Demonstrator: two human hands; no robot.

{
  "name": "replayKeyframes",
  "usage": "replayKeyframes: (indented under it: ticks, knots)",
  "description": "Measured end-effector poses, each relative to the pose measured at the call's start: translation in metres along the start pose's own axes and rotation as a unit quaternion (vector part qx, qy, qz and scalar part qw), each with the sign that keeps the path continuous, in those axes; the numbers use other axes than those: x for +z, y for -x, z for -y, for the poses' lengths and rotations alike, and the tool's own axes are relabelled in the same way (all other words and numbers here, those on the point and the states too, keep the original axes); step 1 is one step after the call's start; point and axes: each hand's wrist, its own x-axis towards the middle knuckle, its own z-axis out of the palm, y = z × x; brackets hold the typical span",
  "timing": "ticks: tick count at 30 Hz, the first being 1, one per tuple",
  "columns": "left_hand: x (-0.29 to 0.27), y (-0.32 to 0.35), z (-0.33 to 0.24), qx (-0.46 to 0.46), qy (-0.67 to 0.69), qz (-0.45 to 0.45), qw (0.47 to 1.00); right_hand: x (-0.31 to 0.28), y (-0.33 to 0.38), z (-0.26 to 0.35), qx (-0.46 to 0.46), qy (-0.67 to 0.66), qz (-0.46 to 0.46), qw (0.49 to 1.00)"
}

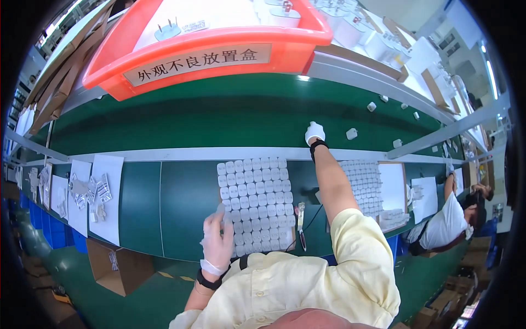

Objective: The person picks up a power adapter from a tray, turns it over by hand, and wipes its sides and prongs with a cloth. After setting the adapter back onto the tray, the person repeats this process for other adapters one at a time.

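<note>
My right hand [314, 133], in a white glove with a black band at the wrist, reaches far forward over the green conveyor belt [181, 123]. Its fingers are closed; whatever is in them I cannot make out. A loose white plug adapter [352, 134] lies on the belt to its right. My left hand [216, 237], in a thin translucent glove, rests at the left edge of a block of white plug adapters [257, 200] set in close rows on the bench. Its fingers are extended and a little apart, with nothing visible in them.
An orange-red bin [205, 74] with adapters inside hangs above the belt. A second block of adapters [361, 186] sits right of my arm. A tool with a dark handle [301, 225] lies between. Left, white sheets [104, 219] carry small parts; a co-worker [441, 219] sits far right.
</note>
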Motion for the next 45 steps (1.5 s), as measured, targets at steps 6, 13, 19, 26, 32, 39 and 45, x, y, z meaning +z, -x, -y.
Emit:
replayKeyframes:
  ticks: [6,13,19,26,32,39,45]
  knots:
    - [0.009,0.004,0.006,-0.012,-0.016,-0.026,0.999,-0.050,0.058,0.051,-0.063,-0.048,-0.071,0.994]
    - [0.016,-0.005,0.007,0.106,0.000,-0.042,0.993,-0.177,0.269,0.040,-0.267,-0.031,0.103,0.958]
    - [0.027,0.011,-0.007,0.117,0.052,0.027,0.991,-0.131,0.402,-0.047,-0.227,0.012,0.264,0.937]
    - [0.040,0.034,-0.018,0.123,0.078,0.117,0.982,-0.044,0.436,-0.077,-0.139,-0.102,0.236,0.956]
    - [0.045,0.041,-0.019,0.137,0.068,0.134,0.979,-0.030,0.439,-0.088,-0.100,-0.250,0.204,0.941]
    - [0.051,0.070,-0.049,0.166,0.079,0.181,0.966,-0.129,0.447,-0.072,0.064,-0.729,0.290,0.617]
    - [0.054,0.075,-0.092,0.163,0.289,0.267,0.905,-0.202,0.461,-0.035,0.042,-0.804,0.368,0.465]
